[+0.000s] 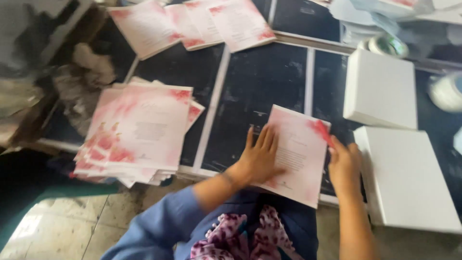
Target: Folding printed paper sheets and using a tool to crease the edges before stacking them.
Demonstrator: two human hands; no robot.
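- Pressing left hand flat, fingers spread, on pink card.
- Pinching card's right edge with right hand; grip partly blurred.
- Keeping edges square, clear of white box.

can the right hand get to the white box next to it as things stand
Probably yes: the right hand rests at the pink card's edge, and the white box lies just beside it with nothing between them.

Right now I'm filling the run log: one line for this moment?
left hand flat on pink card | right hand at card's edge | white boxes beside
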